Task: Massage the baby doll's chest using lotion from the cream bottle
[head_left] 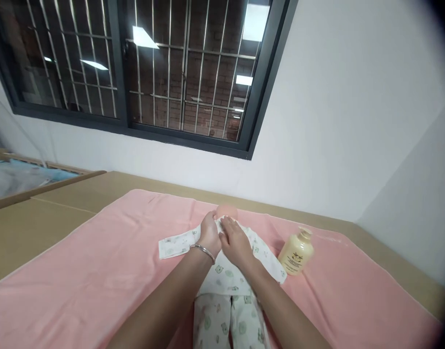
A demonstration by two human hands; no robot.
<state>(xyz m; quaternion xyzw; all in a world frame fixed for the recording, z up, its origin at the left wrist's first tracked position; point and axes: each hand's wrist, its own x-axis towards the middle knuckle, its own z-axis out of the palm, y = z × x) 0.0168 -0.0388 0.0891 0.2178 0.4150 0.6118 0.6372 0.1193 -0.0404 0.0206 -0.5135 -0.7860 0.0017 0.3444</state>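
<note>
A doll (pixel 227 211) with a smooth pinkish head lies on its back, dressed in white long-sleeved pajamas (pixel 226 271) with a small green and brown print. Both of my hands are at its collar. My left hand (pixel 209 233), below a silver bangle (pixel 204 253), cups the left side of the neck; most of its fingers are hidden behind the collar and shoulder. On the upper chest, just below the head, my right hand (pixel 237 240) rests with its fingers stretched out flat, touching the collar. The sleeves spread to either side, and the trouser legs run toward me.
A pink blanket (pixel 109 257) covers much of the tan tabletop (pixel 55 213). Right of the doll stands a cream pump bottle (pixel 297 253), close to the sleeve end. A wooden-edged bin (pixel 55 183) with bluish plastic is at far left. Behind are a white wall and a barred window (pixel 186 72).
</note>
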